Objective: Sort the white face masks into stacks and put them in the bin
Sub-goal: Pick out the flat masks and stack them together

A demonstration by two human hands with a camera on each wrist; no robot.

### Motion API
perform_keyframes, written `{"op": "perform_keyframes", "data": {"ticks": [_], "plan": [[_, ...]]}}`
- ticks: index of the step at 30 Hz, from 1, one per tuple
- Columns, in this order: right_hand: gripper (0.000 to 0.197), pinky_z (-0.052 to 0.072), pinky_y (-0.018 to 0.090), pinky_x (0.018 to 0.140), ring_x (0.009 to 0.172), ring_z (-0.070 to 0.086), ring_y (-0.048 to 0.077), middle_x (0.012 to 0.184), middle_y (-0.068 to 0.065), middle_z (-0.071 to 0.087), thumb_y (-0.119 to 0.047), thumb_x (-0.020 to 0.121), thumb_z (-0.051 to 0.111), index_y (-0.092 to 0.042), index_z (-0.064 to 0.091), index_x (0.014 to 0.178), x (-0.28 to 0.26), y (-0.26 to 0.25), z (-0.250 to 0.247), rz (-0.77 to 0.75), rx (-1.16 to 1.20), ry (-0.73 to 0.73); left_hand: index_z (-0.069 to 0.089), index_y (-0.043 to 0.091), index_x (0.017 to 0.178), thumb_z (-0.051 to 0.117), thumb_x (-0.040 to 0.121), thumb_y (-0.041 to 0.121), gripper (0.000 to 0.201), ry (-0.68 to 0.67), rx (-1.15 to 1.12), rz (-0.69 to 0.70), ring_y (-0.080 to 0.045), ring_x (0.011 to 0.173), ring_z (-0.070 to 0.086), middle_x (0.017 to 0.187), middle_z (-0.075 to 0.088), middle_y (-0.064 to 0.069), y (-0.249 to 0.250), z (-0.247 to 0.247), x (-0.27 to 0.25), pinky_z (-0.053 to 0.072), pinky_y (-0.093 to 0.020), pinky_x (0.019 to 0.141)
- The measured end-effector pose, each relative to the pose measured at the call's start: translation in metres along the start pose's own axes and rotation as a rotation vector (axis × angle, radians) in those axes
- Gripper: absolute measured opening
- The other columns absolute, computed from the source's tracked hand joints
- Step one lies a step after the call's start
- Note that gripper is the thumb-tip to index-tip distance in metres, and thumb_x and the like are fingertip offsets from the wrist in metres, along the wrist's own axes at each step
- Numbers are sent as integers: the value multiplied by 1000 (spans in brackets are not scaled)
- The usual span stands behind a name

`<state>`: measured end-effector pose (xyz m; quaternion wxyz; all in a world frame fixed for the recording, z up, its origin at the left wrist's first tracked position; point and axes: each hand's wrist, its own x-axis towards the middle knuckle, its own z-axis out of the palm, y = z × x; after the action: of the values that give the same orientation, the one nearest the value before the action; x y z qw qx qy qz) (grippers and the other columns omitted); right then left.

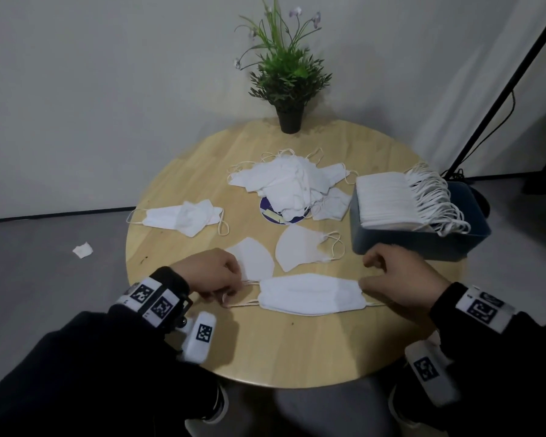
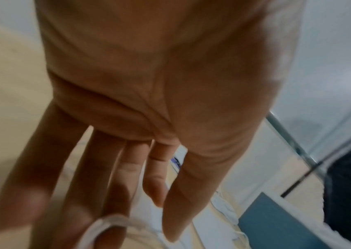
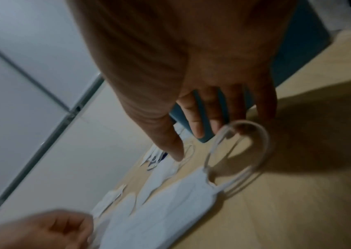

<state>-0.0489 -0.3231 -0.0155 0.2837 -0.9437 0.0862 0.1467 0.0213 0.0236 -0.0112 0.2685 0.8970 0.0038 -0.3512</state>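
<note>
Round wood table [image 1: 297, 348] w/ flat white mask [image 1: 311, 294], loops stretched sideways

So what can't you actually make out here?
- Head view: the left hand and right hand cover their own fingertips, so the grip on the front mask is hidden.
- Count in the loose pile: overlapping.
- Bin interior: stacked masks fill it.
- Wrist views: blurred.
</note>
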Motion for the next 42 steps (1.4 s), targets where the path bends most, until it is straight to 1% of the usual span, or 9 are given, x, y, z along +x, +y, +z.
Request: {"op": "perform_keyframes", "data": {"ticks": [4,13,18,22,28,32,37,39,42], "plan": [[52,51,26,90,102,60,3,115,-9,58,-34,70,87,-26,67,117,-2,-21,10,-236,-59,-39,67,33,89,76,76,46,21,314,379,187,-8,83,66,88,70,14,16,2,-4,57,-33,75],[68,49,36,94,114,50,19,121,-7,48,-34,69,80,-31,55,132,6,-38,39,-319,-411,-203,46,33,112,77,71,37,51,103,674,607,-16,98,50,113,48,10,32,60,7,51,-40,79],[73,49,34,94,113,49,18,123,-7,47,-32,68,80,-31,51,135,8,-36,42,-317,-425,-212,45,33,109,78,74,42,50,117,730,629,-17,93,50,110,48,10,34,61,4,48,-37,73],[76,48,34,93,114,49,17,120,-9,45,-35,67,82,-32,50,136,11,-37,42,-301,-446,-217,59,36,106,85,74,49,43,46,365,538,-10,94,61,105,59,16,32,19,8,54,-36,84],[71,43,31,103,122,51,17,133,-8,54,-51,77,80,-31,54,140,17,-45,39,-339,-241,-109,65,25,122,70,92,23,30,594,193,184,-24,107,64,124,67,-3,-29,-83,48,52,-40,94],[56,37,31,109,135,47,18,142,-11,53,-60,91,58,-33,57,140,27,-52,49,-354,-216,-142,64,17,129,70,87,19,42,570,300,-23,-35,110,65,122,70,-13,-49,-92,60,53,-39,92],[64,33,44,111,142,37,26,154,-5,43,-64,95,50,-29,47,148,37,-64,57,-212,-306,-73,77,35,88,76,82,13,22,540,233,127,-7,82,65,95,75,8,-32,-78,70,52,-24,80],[68,31,46,113,144,34,29,157,0,40,-67,93,49,-26,47,148,43,-69,60,-159,-314,-61,76,37,99,80,84,17,25,376,102,284,6,71,61,83,69,16,-16,-74,70,48,-17,74],[69,29,47,117,147,28,30,163,3,32,-65,92,53,-26,46,148,47,-76,63,-141,-277,-32,56,46,139,80,87,28,60,290,30,365,-6,93,67,105,68,10,-7,-80,70,48,-24,84]]}}
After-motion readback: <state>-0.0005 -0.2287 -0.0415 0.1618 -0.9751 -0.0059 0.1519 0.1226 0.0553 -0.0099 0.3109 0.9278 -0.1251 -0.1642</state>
